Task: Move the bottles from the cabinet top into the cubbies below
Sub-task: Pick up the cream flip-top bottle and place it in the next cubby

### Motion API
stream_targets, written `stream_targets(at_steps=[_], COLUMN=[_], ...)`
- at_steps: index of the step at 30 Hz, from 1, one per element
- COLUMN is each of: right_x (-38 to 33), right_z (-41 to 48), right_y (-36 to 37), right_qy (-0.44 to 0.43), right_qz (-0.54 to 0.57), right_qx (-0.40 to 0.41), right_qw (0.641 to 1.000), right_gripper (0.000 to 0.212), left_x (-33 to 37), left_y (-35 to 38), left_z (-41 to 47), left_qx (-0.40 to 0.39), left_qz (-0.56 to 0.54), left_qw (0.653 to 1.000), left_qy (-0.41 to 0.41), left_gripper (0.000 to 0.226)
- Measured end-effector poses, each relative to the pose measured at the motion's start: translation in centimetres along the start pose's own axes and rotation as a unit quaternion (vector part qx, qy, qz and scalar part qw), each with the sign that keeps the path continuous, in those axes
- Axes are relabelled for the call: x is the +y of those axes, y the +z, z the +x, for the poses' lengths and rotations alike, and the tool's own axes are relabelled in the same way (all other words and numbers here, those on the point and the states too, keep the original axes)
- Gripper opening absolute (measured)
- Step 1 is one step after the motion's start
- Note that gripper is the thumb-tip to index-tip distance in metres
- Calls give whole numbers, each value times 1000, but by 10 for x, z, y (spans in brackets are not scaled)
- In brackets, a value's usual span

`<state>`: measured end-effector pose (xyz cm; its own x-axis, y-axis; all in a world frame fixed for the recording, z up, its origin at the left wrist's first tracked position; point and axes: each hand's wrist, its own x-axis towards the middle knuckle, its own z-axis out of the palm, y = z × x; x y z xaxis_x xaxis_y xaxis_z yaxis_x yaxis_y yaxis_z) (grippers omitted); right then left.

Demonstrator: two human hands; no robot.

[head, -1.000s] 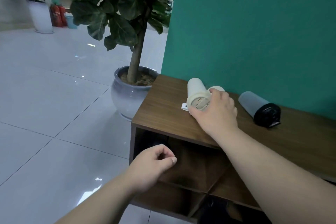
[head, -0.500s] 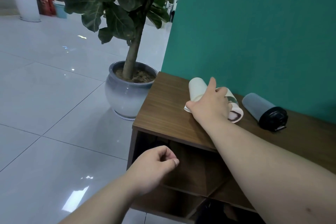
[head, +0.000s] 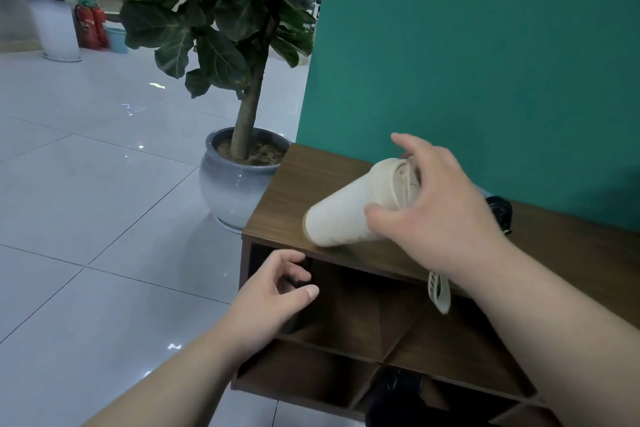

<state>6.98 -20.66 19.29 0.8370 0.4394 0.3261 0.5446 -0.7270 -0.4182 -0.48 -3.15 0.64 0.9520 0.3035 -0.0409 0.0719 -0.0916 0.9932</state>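
Observation:
My right hand (head: 446, 208) grips a cream bottle (head: 346, 211) by its lid end and holds it tilted above the front edge of the wooden cabinet top (head: 294, 191). The bottle's base points left and down, and its strap (head: 438, 291) dangles below my wrist. Behind my right hand, only the black cap of a grey bottle (head: 500, 213) shows on the cabinet top. My left hand (head: 277, 291) hovers with loosely curled fingers, holding nothing, in front of the upper left cubby (head: 363, 302).
The cabinet stands against a teal wall (head: 485, 62). A potted fiddle-leaf plant in a grey ceramic pot (head: 235, 187) sits just left of it. Something dark lies in a lower cubby (head: 394, 388). Glossy tiled floor (head: 86, 218) stretches to the left.
My right hand has lifted the cream bottle off the cabinet top and swung it toward the front edge; its strap now hangs free. My left hand rose slightly toward the upper left cubby.

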Motion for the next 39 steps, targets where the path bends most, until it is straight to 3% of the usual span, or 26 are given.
stream_targets(at_steps=[3, 6, 9, 12, 17, 20, 28, 33, 39], right_x=[7, 22, 48, 76, 122, 146, 175, 186, 196], right_z=[-25, -42, -54, -69, -95, -94, -47, -37, -34], right_y=[-25, -21, 12, 53, 112, 148, 201, 213, 224], right_qy=[-14, -4, 20, 41, 152, 231, 255, 268, 282], right_qz=[14, -1, 12, 86, 269, 328, 264, 269, 286], right_qx=[-69, -141, -174, -159, -152, -142, -117, -104, -72], right_qw=[997, 990, 985, 983, 939, 905, 923, 919, 913], right_gripper=[73, 67, 68, 73, 105, 123, 94, 86, 80], left_x=[-4, -15, -35, -74, -146, -175, -215, -211, -210], left_y=[8, 29, 63, 91, 119, 133, 139, 147, 162], left_z=[-4, -8, -7, 5, 35, 52, 92, 107, 122], left_qx=[-31, -124, -163, -135, -131, -103, -26, -28, -4], left_qz=[47, 142, 149, 131, 130, 126, 146, 252, 331], left_qw=[998, 982, 975, 982, 981, 985, 984, 962, 935], left_qy=[19, 15, 1, -29, -55, -64, -102, -102, -124], left_gripper=[85, 108, 91, 77, 97, 97, 85, 78, 86])
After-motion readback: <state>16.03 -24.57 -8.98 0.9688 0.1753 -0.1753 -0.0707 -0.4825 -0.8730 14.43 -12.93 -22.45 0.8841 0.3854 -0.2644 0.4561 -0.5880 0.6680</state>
